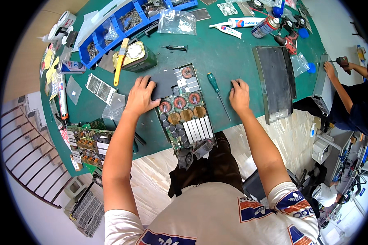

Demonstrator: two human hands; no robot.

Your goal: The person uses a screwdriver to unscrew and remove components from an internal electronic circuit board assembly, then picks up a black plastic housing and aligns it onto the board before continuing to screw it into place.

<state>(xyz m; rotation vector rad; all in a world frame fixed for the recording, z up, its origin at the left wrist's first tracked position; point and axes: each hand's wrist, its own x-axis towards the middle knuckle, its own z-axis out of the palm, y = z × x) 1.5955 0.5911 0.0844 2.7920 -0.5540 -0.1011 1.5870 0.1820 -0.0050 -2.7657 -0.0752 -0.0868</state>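
My left hand (142, 96) rests with spread fingers at the left edge of a flat black sheet (162, 83). Its thumb reaches toward a circuit board (179, 132) with copper coils, round black capacitors and pale metal heat sinks. The sheet lies against the board's upper left part. On the green mat to the right, my right hand (239, 96) has its fingers curled and drawn together; whatever they may hold is too small to make out. Between the board and that hand lies a green-handled screwdriver (213, 83), its shaft pointing toward me.
An open metal casing (276, 81) lies at right. A tin (140, 57) with a yellow-handled brush (120, 61), blue parts bins (129, 20) and a spray can (265, 27) stand farther back. More circuit boards (88, 143) sit at left. Another person's hand (330, 70) works at far right.
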